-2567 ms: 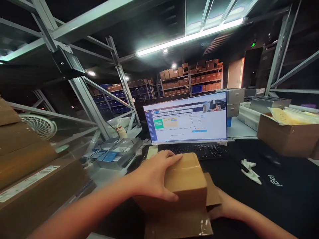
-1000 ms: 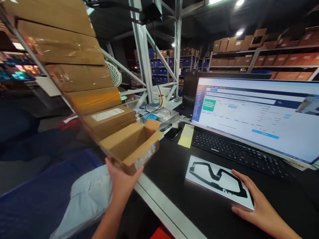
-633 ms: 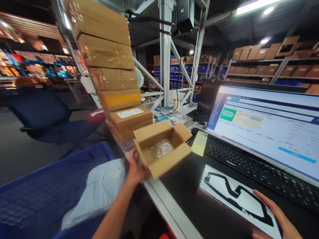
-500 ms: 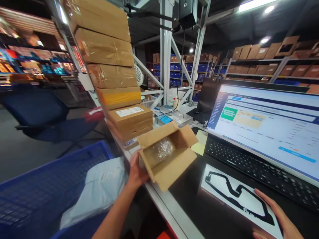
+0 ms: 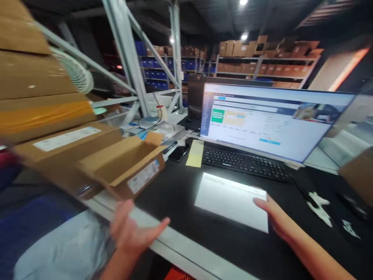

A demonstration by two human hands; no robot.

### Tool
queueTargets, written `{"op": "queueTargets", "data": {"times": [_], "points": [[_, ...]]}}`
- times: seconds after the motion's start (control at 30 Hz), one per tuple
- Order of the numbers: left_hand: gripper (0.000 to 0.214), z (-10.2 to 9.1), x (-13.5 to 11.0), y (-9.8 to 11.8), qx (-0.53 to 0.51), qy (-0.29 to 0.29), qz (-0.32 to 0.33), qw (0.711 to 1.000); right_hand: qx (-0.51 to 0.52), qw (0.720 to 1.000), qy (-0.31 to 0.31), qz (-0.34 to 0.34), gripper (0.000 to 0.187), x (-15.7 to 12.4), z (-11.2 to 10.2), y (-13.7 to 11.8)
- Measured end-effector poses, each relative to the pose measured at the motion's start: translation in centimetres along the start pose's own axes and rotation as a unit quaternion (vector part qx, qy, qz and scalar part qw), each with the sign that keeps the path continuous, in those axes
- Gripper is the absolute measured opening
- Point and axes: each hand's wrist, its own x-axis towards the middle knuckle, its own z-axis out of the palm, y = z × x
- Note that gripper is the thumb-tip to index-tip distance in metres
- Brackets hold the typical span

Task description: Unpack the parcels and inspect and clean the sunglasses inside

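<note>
My right hand (image 5: 274, 214) grips the right end of a white flat box (image 5: 230, 202), thumb on top, over the black desk mat. Glare washes out the box's pale face, and no print can be read on it. My left hand (image 5: 132, 231) is blurred at the front edge of the desk, thumb stretched away from the fingers, holding nothing. Just beyond it stands an open cardboard box (image 5: 147, 175) with raised flaps and a white label on its side. What lies inside that box is hidden from this angle.
Taped cartons (image 5: 32, 77) are stacked at the left. Behind the mat stand a monitor (image 5: 262, 120) and a keyboard (image 5: 241, 161), with yellow paper (image 5: 195, 153) and a phone (image 5: 179, 153) beside them. A pale plastic bag (image 5: 67, 241) lies in a blue crate (image 5: 37, 212) below.
My left hand has let go of the open carton, which now stands beside the stack. The white box shows a plain face instead of the black outline. The view has swung right.
</note>
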Motion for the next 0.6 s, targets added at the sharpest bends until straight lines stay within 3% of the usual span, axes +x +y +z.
{"op": "queueTargets", "data": {"times": [0.03, 0.07, 0.1, 0.17, 0.23, 0.3, 0.4, 0.5, 0.6], "points": [[0.13, 0.4, 0.0, 1.7, -0.038, -0.102, 0.116, 0.987, 0.047, 0.998, -0.021, 0.043, 0.074, -0.2, 0.3, -0.2], [0.123, 0.9, 0.2, 3.5, -0.071, -0.203, 0.189, 0.958, 0.085, 0.992, -0.039, 0.08, 0.07, -0.4, 0.6, -0.4], [0.122, 1.4, 0.7, 5.2, -0.087, -0.287, 0.212, 0.93, 0.113, 0.986, -0.056, 0.11, 0.068, -0.5, 0.9, -0.5], [0.128, 2.9, 2.2, 7.8, -0.13, -0.409, 0.193, 0.882, 0.143, 0.976, -0.074, 0.148, 0.063, -0.7, 1.5, -0.6], [0.12, 4.8, 3.7, 9.1, -0.198, -0.478, 0.144, 0.844, 0.145, 0.974, -0.09, 0.15, 0.062, -0.7, 1.8, -0.7], [0.105, 7.0, 4.8, 9.4, -0.27, -0.496, 0.073, 0.822, 0.122, 0.974, -0.121, 0.145, 0.069, -0.7, 1.6, -1.1], [0.09, 9.9, 5.2, 9.2, -0.355, -0.489, -0.092, 0.791, 0.013, 0.984, -0.143, 0.101, 0.084, -0.8, 0.4, -2.1], [0.086, 11.8, 4.8, 9.5, -0.433, -0.478, -0.298, 0.704, -0.125, 0.991, -0.042, -0.01, 0.069, -0.8, -1.1, -3.3], [0.084, 12.6, 4.4, 10.0, -0.453, -0.457, -0.446, 0.622, -0.164, 0.98, 0.064, -0.095, 0.053, -0.8, -1.9, -4.1]]}}
